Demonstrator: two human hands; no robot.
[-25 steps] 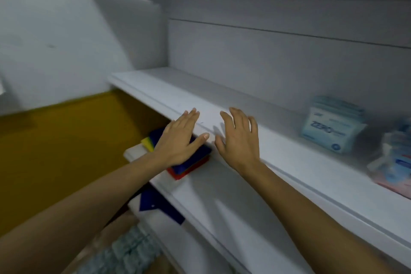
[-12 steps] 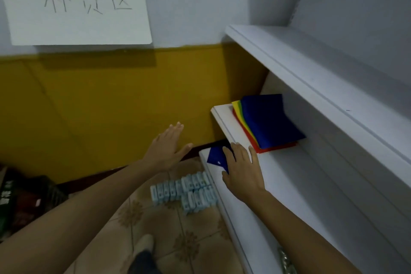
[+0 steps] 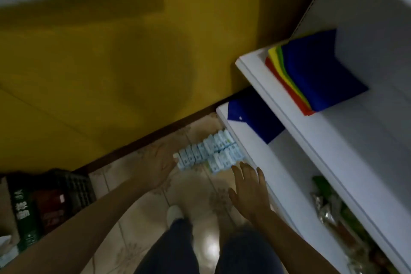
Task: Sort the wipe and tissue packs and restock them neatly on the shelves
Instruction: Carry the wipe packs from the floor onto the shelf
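A block of several small light-blue tissue packs (image 3: 209,153) stands on the tiled floor against the base of the white shelf unit (image 3: 262,162). My left hand (image 3: 159,165) hangs open just left of the packs, fingers spread, close to their left end; I cannot tell if it touches them. My right hand (image 3: 250,189) is open a little below the packs, beside the lower shelf's front edge. Neither hand holds anything.
A stack of coloured cloths (image 3: 311,73) lies on the middle shelf and a dark blue sheet (image 3: 253,115) on the lower one. Foil-wrapped goods (image 3: 327,209) sit further right. A dark crate (image 3: 64,193) and a box (image 3: 24,213) stand left by the yellow wall (image 3: 111,62).
My view has swung down from the upper shelf to the floor. Both hands have dropped from the shelf edge toward the tissue packs on the tiles.
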